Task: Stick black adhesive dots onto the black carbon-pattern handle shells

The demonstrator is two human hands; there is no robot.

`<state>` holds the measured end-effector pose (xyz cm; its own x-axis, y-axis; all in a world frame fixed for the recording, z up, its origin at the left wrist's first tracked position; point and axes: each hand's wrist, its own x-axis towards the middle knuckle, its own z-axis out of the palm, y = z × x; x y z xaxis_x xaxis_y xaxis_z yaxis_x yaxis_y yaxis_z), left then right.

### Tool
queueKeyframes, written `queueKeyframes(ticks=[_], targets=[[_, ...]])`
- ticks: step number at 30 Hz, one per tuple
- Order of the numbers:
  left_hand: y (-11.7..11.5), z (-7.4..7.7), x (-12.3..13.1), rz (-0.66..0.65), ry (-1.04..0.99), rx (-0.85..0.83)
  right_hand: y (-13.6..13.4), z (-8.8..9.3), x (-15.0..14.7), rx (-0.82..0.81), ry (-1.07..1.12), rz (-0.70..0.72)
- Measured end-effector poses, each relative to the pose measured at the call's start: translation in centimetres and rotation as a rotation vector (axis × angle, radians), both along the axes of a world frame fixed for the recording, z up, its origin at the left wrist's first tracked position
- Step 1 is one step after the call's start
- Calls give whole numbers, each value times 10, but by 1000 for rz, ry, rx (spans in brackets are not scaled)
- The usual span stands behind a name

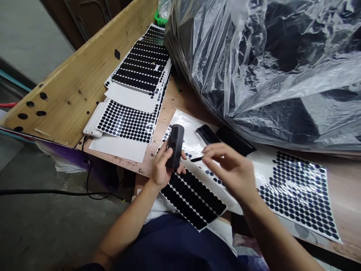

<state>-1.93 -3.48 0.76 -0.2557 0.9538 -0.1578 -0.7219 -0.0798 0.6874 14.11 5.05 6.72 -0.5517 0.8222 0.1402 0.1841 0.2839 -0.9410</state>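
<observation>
My left hand (162, 165) is wrapped round a black oblong casing (176, 145) with rounded ends, held upright over the table edge. To its right, my right hand (231, 169) pinches a thin black sticker (196, 159), seen almost edge-on, between thumb and fingertips. The sticker is apart from the casing. Below both hands, a sheet of large black stickers (194, 197) lies across my lap. Behind my right hand, a similar black casing (208, 134) rests on a white sheet (184, 120) with scattered black dots.
A big clear plastic bag (254, 82) of dark items fills the back right. Sticker sheets (141, 64) are stacked at the left beside a wooden side board (81, 71). A white device (96, 120) with a cable lies there. Another dotted sheet (299, 195) lies right.
</observation>
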Motion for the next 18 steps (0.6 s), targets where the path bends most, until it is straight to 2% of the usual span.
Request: queueKeyframes(ticks=[2, 5, 11, 18], targets=[[-2, -2, 1, -104, 107, 4, 14, 9, 3, -255, 35, -115], [-5, -5, 3, -202, 250, -11, 32, 10, 3, -485, 14, -125], [-3, -3, 3, -245, 298, -33, 35, 2, -2, -509, 3, -93], [-3, -2, 2, -241, 305, -25, 35, 4, -2, -503, -10, -93]])
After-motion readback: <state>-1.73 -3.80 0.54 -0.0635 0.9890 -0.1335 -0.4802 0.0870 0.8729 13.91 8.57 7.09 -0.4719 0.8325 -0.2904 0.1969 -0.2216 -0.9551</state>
